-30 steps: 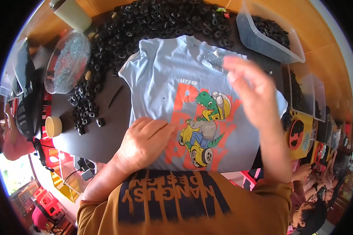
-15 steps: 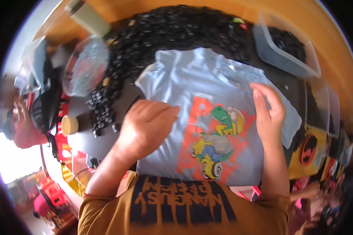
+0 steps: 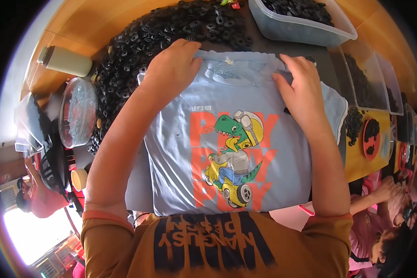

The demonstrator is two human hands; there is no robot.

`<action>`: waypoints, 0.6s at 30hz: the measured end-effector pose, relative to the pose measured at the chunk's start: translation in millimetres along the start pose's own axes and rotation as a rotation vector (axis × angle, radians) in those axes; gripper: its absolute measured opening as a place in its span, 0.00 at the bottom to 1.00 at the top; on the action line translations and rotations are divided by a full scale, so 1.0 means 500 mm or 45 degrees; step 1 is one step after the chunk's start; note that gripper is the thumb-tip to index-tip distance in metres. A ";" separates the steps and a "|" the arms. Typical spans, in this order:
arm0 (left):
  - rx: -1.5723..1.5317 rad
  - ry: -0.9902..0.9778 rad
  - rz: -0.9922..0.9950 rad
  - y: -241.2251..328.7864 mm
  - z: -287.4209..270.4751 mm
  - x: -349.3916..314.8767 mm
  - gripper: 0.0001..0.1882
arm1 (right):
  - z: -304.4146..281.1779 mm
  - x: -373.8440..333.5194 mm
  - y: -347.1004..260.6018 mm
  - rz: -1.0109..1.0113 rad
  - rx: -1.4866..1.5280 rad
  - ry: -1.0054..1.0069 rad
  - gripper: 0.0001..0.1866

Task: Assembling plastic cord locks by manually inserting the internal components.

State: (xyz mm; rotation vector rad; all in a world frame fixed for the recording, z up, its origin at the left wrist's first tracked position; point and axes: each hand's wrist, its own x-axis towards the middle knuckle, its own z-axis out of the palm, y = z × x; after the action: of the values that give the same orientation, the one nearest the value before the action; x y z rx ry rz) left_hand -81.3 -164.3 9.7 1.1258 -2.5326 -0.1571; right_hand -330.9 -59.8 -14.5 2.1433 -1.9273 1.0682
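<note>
A light blue T-shirt [image 3: 171, 153] lies spread out front side up before me, its collar at the far end. Its front carries a cartoon dinosaur on a yellow scooter over orange lettering. At the shirt's far left shoulder, my left hand [image 3: 173, 65] is closed on the cloth, fingertips bent over the edge. Across the collar, my right hand [image 3: 303, 88] holds the far right shoulder between thumb and fingers. Clear beads or studs [image 3: 224, 70] show at the neckline, with a small whitish piece [image 3: 229, 60] at its edge.
Black plastic pieces [image 3: 129, 51] are heaped beyond the shirt and to its left. A clear tub [image 3: 306, 34] of them stands far right. At left are a pale green bottle [image 3: 67, 61], a round clear container [image 3: 78, 111] and a small yellow cup [image 3: 79, 179]. People sit lower right.
Both hands have moved from above the shirt to its far shoulders and taken hold there. The shirt lies flatter and straighter, and the view has shifted.
</note>
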 end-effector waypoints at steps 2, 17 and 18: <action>0.025 -0.022 0.003 -0.006 0.007 0.004 0.17 | 0.001 0.001 0.003 -0.002 0.014 -0.011 0.14; -0.726 -0.095 -0.294 0.039 -0.122 -0.083 0.06 | -0.104 0.008 -0.053 0.508 1.088 -0.431 0.08; -0.799 -0.126 -0.359 0.047 -0.135 -0.100 0.07 | -0.120 0.010 -0.057 0.522 1.122 -0.494 0.08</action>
State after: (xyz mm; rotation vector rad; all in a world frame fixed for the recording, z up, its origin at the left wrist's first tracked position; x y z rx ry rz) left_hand -42.0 -108.6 64.1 1.2038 -2.1328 -1.0185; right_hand -332.1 -29.0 44.3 2.5477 -2.4556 2.0127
